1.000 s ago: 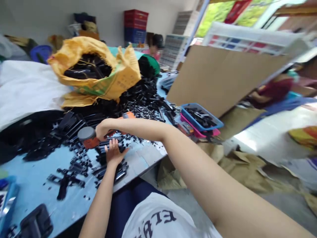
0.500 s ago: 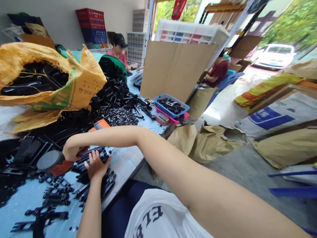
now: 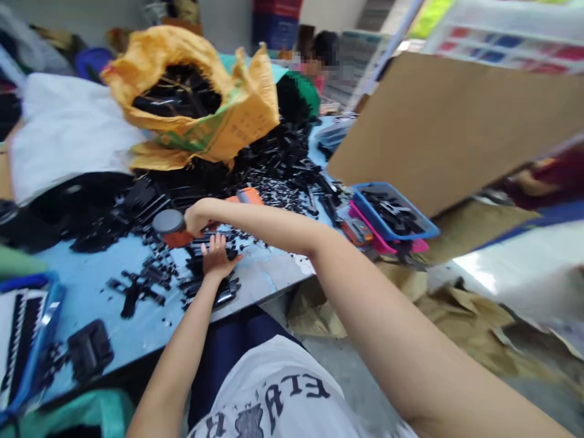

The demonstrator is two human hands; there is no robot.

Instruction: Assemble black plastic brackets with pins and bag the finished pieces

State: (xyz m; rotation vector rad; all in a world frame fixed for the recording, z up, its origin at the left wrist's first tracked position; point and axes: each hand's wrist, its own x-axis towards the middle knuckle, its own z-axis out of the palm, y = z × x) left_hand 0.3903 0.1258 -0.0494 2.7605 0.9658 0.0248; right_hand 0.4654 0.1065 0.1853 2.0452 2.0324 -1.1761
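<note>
My right hand (image 3: 197, 216) is wrapped round an orange power tool (image 3: 179, 238) that looks like a cordless drill. Its round grey end (image 3: 168, 221) sticks out on the left, and the rest is partly hidden by my hand and forearm. Just below, my left hand (image 3: 218, 258) lies with fingers spread on a row of black plastic parts (image 3: 223, 293) near the table's front edge. An orange and grey piece (image 3: 250, 195) shows behind my right forearm; whether it belongs to the tool I cannot tell.
Heaps of small black parts (image 3: 292, 164) cover the blue table (image 3: 104, 267). A yellow sack (image 3: 246, 131) of black pieces stands behind. At right are a blue basket (image 3: 424, 228) and a cardboard sheet (image 3: 438, 121). Another person (image 3: 319, 64) sits at the far side.
The view has swung left and down, so the table's left end, a blue tray and a white sack now show. Both hands keep about the same place on the parts and tool.
</note>
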